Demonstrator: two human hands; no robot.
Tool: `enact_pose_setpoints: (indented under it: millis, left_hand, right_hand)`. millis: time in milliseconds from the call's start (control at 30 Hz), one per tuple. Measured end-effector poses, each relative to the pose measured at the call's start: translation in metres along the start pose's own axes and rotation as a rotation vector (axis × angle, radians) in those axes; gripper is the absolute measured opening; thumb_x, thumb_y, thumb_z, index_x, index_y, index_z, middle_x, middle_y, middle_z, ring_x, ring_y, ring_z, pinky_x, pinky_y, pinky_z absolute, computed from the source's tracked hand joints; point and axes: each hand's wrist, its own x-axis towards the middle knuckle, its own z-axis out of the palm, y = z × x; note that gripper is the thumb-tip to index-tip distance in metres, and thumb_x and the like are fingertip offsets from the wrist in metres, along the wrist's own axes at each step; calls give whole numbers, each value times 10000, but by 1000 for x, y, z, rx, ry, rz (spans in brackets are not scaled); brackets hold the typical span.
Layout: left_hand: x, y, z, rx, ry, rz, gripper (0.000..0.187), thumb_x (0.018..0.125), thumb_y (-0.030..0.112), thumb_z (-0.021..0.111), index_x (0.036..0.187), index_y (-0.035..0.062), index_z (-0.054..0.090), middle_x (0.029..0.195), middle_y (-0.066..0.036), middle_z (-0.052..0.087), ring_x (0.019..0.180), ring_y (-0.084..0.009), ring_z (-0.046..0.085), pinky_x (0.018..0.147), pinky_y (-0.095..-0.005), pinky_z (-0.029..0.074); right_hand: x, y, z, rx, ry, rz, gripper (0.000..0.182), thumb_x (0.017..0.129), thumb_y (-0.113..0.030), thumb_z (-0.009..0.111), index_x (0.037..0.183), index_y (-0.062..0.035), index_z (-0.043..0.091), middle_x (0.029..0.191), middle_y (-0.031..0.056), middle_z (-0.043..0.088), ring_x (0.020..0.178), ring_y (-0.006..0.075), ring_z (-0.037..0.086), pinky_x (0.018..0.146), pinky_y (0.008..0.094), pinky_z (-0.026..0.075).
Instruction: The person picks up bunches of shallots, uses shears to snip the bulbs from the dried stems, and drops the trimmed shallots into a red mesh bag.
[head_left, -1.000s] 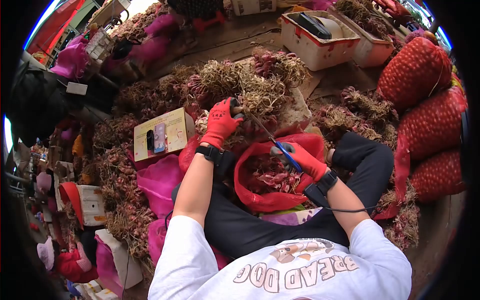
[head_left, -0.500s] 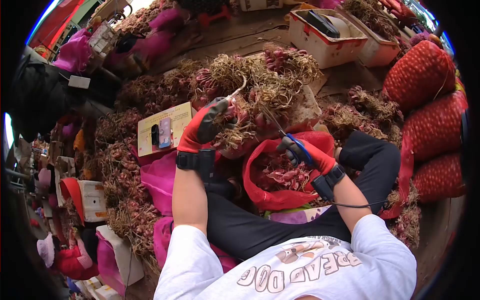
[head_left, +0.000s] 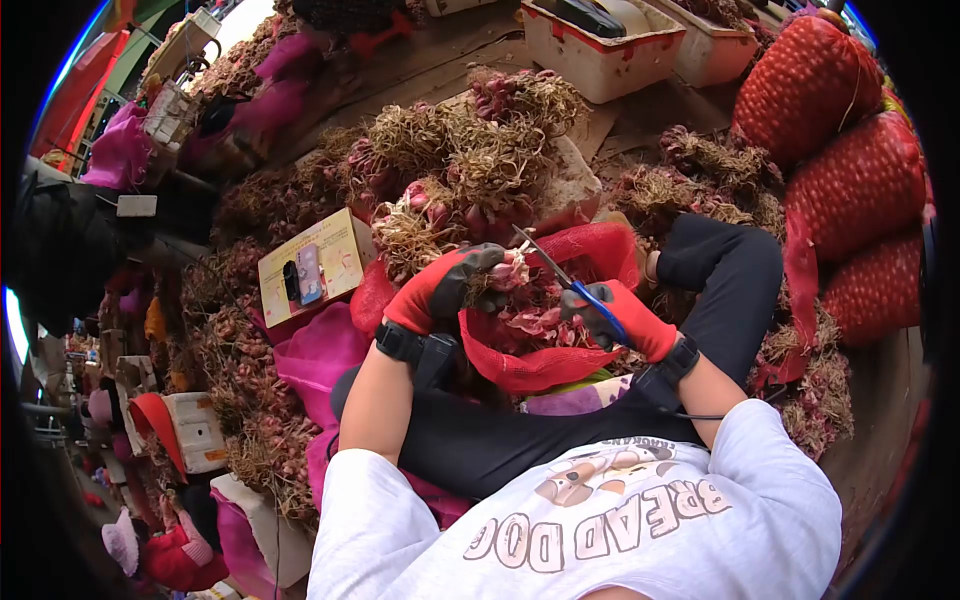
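Note:
My left hand [head_left: 452, 288], in a red and dark grey glove, is closed around a small bunch of shallots [head_left: 512, 272] with pale stems sticking out. It hangs over the left side of an open red mesh bag [head_left: 515, 372], which holds reddish shallots and loose skins. My right hand [head_left: 622, 318], gloved alike, grips scissors [head_left: 602, 308] by their blue handles. The blades point up and left, close beside the bunch. Just beyond both hands rises a heap of dried shallots [head_left: 480, 150] with straw-like tops.
Full red mesh sacks [head_left: 805, 95] are stacked at the right. A yellowish box [head_left: 338, 262] with a phone [head_left: 308, 272] on it stands at left, beside pink mesh [head_left: 320, 355]. White foam boxes [head_left: 600, 65] stand at the back. More shallots lie along the left.
My left hand has come down from the heap to above the red bag, now with a bunch of shallots near the scissors. The view has shifted slightly.

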Motion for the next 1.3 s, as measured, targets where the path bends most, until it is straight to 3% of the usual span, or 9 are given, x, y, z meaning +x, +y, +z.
enact_pose_setpoints:
  millis: [100, 233, 267, 433, 533, 733, 967, 1133, 1300]
  left_hand:
    - [3, -23, 17, -99, 14, -28, 253, 990, 351, 444, 925, 128, 545, 847, 66, 471, 794, -67, 480, 696, -235, 430]
    - [-8, -54, 42, -296, -68, 159, 402, 989, 391, 455, 1268, 105, 495, 1088, -3, 571, 960, -116, 564, 815, -293, 477]
    - [1, -65, 33, -306, -54, 25, 506, 983, 429, 457, 1370, 107, 407, 1219, -45, 552, 1042, -161, 568, 856, -337, 484]
    - [28, -102, 67, -230, 90, 135, 462, 978, 373, 501, 1325, 79, 422, 1164, -57, 566, 988, -162, 596, 828, -318, 518]
    - [29, -105, 81, -26, 232, 113, 450, 957, 328, 560, 1302, 68, 433, 1133, -70, 574, 954, -162, 609, 779, -305, 529]
    - [23, -100, 66, -250, 101, -28, 390, 927, 252, 624, 1237, 47, 504, 1085, -55, 603, 914, -152, 612, 797, -311, 527]
    - [49, -141, 49, 148, 317, 330, 434, 787, 24, 699, 1185, 57, 527, 951, -19, 616, 740, -52, 538, 612, -214, 455]
    - [29, -116, 68, 363, 391, 142, 440, 727, -1, 707, 1123, 63, 526, 923, -10, 607, 617, -47, 488, 493, -229, 396]
    - [33, -120, 64, 442, 344, 234, 424, 731, 29, 714, 1112, 57, 529, 923, -18, 606, 748, -77, 547, 649, -260, 461]
  right_hand:
    - [-17, 11, -6, -7, 54, -20, 230, 905, -298, 619, 954, -76, 587, 644, -39, 503, 451, 29, 442, 412, 191, 361]
    - [-27, 33, -32, 239, -5, -78, 222, 895, -212, 640, 1044, -68, 560, 796, -6, 592, 480, 29, 469, 457, 193, 420]
    - [-28, 37, -30, 202, 61, -124, 229, 885, -193, 653, 1050, -62, 563, 788, -9, 592, 494, 29, 471, 463, 194, 414]
    - [-6, 30, -8, -85, 194, -309, 253, 831, -122, 700, 1047, -45, 593, 806, 12, 622, 596, 52, 542, 510, 202, 441]
    - [4, 42, -22, 77, 83, -256, 268, 819, -109, 668, 1062, -34, 584, 778, 22, 607, 578, 83, 562, 480, 235, 450]
    - [6, 55, -17, 400, 68, -171, 322, 823, -105, 648, 1117, -11, 554, 787, 67, 609, 544, 122, 568, 460, 261, 462]
    - [25, 63, -15, 68, 226, -501, 261, 844, -109, 661, 1064, -1, 573, 815, 41, 614, 604, 103, 590, 534, 241, 488]
    - [17, 49, -17, -74, 177, -313, 264, 857, -120, 663, 1077, -5, 577, 802, 35, 619, 590, 96, 579, 532, 232, 478]
    - [14, 50, -19, 222, 74, -205, 316, 869, -155, 647, 1129, -5, 549, 787, 28, 608, 556, 94, 561, 495, 239, 460]
